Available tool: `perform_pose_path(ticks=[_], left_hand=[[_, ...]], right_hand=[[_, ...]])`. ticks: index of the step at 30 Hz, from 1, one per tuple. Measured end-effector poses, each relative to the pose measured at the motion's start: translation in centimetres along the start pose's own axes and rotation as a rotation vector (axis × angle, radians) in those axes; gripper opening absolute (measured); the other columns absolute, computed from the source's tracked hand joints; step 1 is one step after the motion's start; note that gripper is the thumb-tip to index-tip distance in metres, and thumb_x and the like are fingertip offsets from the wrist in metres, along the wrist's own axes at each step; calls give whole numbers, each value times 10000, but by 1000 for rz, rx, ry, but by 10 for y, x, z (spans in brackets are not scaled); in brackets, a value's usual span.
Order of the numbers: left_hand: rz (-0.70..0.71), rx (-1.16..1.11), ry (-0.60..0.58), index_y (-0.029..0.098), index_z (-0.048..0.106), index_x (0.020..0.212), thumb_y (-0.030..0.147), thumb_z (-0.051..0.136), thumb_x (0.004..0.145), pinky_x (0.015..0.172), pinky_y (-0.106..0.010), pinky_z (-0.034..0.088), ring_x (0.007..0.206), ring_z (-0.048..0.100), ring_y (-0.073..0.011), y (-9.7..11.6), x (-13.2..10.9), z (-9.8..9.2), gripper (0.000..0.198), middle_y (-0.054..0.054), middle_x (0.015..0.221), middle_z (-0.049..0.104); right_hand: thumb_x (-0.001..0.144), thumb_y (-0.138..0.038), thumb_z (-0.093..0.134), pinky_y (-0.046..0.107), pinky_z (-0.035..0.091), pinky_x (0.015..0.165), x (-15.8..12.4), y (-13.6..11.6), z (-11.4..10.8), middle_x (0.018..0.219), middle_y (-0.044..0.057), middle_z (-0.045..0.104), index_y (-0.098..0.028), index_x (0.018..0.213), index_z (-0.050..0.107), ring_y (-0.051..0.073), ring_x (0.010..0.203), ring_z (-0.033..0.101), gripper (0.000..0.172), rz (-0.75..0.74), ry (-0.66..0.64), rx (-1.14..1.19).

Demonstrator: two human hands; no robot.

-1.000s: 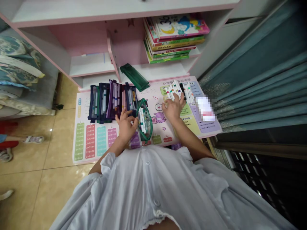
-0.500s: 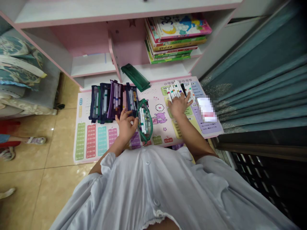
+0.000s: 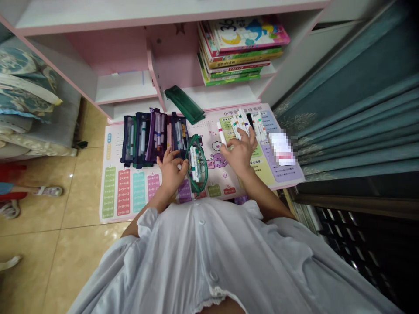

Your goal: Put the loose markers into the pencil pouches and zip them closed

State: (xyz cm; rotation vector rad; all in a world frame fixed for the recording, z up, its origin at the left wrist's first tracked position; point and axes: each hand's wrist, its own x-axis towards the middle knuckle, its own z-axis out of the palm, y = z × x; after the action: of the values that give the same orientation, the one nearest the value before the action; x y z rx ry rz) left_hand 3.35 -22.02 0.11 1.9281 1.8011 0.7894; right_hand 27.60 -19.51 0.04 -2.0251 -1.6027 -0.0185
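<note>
Pencil cases [image 3: 152, 141] lie side by side on a printed mat [image 3: 204, 126]; left hand [image 3: 170, 171] touches the edge of a green mesh pouch [image 3: 196, 168] holding markers, grip undeterminable; right hand [image 3: 240, 155] open, released, fingers spread on loose markers [image 3: 244, 124].

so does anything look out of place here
One white marker lies slanted, apart from the loose marker pile, on the pink printed mat, above the right hand. A dark green mesh pouch also lies askew on the white shelf.
</note>
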Motion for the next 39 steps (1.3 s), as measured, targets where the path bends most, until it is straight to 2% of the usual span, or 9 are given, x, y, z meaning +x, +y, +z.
perform_pose_path(ticks=[5,9,16,20,23,27,32,36,39], left_hand=[[13,3,8,215,637,633,298,631,874,1203,-724,166,1461,433,-354,-1,0,1,255,-85,1292,705],[12,1,10,217,634,631,291,635,872,1204,-723,159,1461,435,-353,-1,0,1,252,-86,1290,707],[9,1,12,220,630,632,297,630,877,1207,-718,156,1464,430,-353,0,0,1,257,-82,1281,709],[10,-2,17,219,630,633,296,629,874,1204,-721,157,1462,430,-357,0,0,1,253,-84,1274,712],[8,-5,14,218,630,630,298,629,873,1202,-726,157,1459,433,-361,0,0,1,256,-80,1268,714],[10,-11,0,218,624,621,298,631,872,1201,-731,158,1462,429,-362,1,0,1,264,-80,1275,710],[2,-6,5,221,626,627,293,630,868,1205,-731,153,1461,430,-355,0,1,1,252,-80,1287,706],[5,-3,-2,223,628,629,306,628,872,1203,-735,159,1461,428,-357,-2,1,1,257,-79,1290,705],[5,0,-4,222,627,630,298,631,873,1197,-743,157,1461,428,-358,-2,1,1,255,-80,1288,705]], right_hand=[[749,-300,664,630,297,1147,-43,-35,-25,1394,87,611,-221,578,641,427,1484,325,190,-181,-64,104],[729,-284,695,619,313,1135,-64,-50,-21,1394,84,621,-223,566,643,429,1476,343,181,-261,-145,114],[779,-275,691,705,246,1142,-70,-61,0,1512,128,537,-205,677,729,433,1511,266,130,-274,-264,80],[815,-300,696,728,217,1146,-71,-63,3,1544,137,500,-199,743,766,439,1527,221,142,-284,-344,72],[828,-348,713,724,232,1142,-70,-63,4,1523,131,524,-206,742,769,437,1517,246,175,-296,-352,70],[866,-431,677,697,268,1141,-54,-49,6,1449,124,590,-217,727,762,421,1490,303,269,-240,-251,117],[863,-356,622,708,269,1142,-12,-2,18,1446,146,572,-194,832,765,425,1494,273,219,-72,-100,29],[827,-295,610,759,203,1145,15,38,33,1503,206,493,-145,966,750,445,1503,217,247,89,-88,-119],[804,-274,602,756,183,1158,24,56,41,1512,213,469,-123,977,738,447,1507,197,267,132,-104,-178]])
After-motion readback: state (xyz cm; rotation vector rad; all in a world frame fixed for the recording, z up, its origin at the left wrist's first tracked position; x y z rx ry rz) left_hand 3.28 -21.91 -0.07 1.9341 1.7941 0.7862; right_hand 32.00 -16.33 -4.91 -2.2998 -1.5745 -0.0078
